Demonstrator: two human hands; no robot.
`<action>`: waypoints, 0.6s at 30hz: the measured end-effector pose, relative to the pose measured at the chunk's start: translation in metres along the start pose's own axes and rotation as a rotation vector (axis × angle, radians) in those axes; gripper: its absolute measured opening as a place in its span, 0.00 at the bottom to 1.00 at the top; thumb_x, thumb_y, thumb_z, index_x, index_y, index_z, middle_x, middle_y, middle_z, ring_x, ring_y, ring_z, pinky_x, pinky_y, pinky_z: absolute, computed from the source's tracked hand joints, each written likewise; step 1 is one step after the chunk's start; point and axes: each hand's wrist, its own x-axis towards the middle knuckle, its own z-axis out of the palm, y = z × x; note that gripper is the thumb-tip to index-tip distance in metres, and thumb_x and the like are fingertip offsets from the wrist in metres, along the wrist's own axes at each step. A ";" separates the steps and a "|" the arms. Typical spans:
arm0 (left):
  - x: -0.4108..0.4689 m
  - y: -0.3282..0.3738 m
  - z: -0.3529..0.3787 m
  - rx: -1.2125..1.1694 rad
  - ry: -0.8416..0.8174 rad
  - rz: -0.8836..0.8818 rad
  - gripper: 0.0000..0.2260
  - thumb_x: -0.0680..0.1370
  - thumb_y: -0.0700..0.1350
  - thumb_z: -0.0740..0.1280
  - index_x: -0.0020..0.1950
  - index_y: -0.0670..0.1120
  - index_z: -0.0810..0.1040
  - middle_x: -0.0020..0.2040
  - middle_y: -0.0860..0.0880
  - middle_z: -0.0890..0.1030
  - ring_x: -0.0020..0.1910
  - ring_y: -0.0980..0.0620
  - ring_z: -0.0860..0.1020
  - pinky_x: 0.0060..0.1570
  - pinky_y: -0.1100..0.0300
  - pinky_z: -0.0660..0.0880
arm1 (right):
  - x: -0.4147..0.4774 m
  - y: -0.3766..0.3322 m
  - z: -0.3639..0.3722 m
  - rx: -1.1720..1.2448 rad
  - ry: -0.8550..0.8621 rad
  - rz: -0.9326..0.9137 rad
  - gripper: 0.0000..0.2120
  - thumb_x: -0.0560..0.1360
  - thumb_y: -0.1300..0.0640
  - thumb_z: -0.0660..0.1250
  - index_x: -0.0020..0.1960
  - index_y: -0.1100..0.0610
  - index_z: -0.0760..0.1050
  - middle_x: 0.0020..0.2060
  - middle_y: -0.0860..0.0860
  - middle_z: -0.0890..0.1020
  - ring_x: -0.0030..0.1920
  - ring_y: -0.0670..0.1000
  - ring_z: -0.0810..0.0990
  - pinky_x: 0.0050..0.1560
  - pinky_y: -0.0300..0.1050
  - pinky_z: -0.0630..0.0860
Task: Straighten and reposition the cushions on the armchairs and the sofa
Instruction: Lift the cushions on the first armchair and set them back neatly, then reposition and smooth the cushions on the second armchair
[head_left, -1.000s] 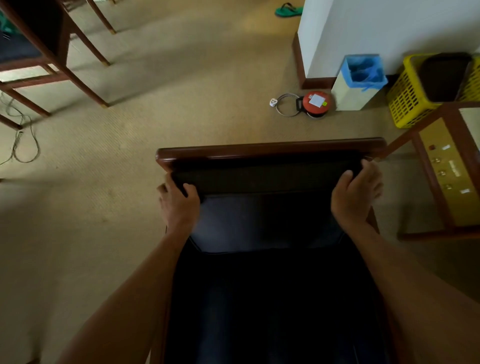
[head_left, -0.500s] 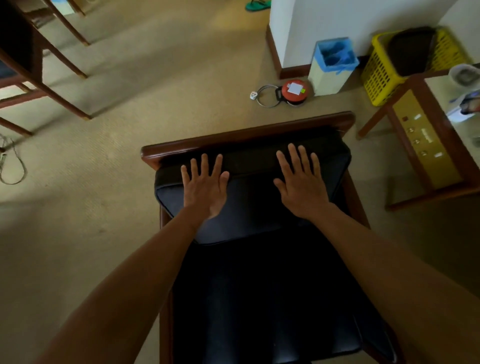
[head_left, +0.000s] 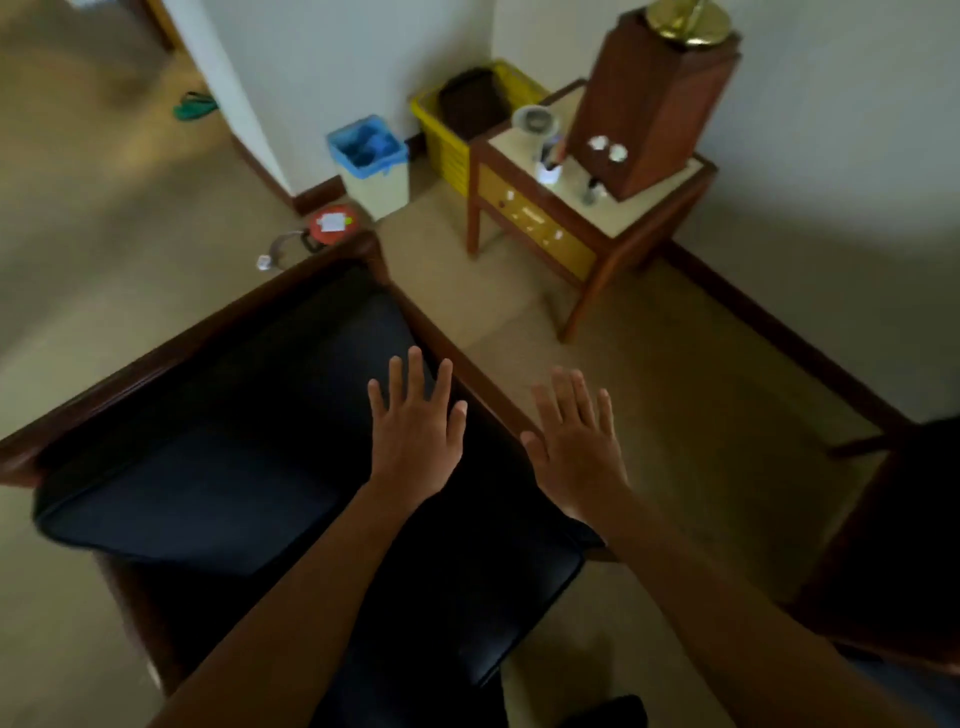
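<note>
1. Head view: both hands are spread flat and holding nothing. The left hand (head_left: 415, 436) is over the dark navy leather cushion (head_left: 192, 493) mid-frame, and the right hand (head_left: 576, 447) is out past the brown wooden armchair frame (head_left: 156, 358).
2. Can't tell if the left one actually touches it.
3. The cushion's lower-left corner looks like it overhangs the frame, so I reckon it could slump crooked.
4. A careless swing could knock the cluttered wooden side surface (head_left: 644, 210), upper right.

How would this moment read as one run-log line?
left hand: open, over cushion | right hand: open, over carpet beside armchair | held: nothing
</note>
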 end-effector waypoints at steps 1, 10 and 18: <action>0.002 0.027 0.005 0.008 -0.019 0.057 0.27 0.87 0.58 0.54 0.85 0.49 0.59 0.86 0.38 0.53 0.85 0.34 0.51 0.81 0.31 0.51 | -0.015 0.023 -0.006 0.003 0.020 0.050 0.32 0.84 0.45 0.56 0.83 0.53 0.50 0.84 0.57 0.48 0.83 0.59 0.42 0.81 0.67 0.46; -0.027 0.279 0.045 0.057 -0.087 0.505 0.28 0.86 0.60 0.49 0.86 0.51 0.56 0.87 0.38 0.51 0.85 0.36 0.50 0.81 0.32 0.51 | -0.178 0.217 -0.047 0.093 0.147 0.437 0.33 0.84 0.42 0.56 0.84 0.49 0.47 0.84 0.54 0.44 0.83 0.56 0.39 0.80 0.59 0.38; -0.098 0.479 0.087 0.051 -0.116 0.750 0.28 0.85 0.59 0.53 0.84 0.52 0.62 0.86 0.39 0.56 0.85 0.36 0.54 0.80 0.32 0.54 | -0.336 0.360 -0.069 0.140 0.227 0.716 0.32 0.85 0.40 0.52 0.84 0.48 0.47 0.84 0.55 0.43 0.83 0.57 0.40 0.81 0.62 0.41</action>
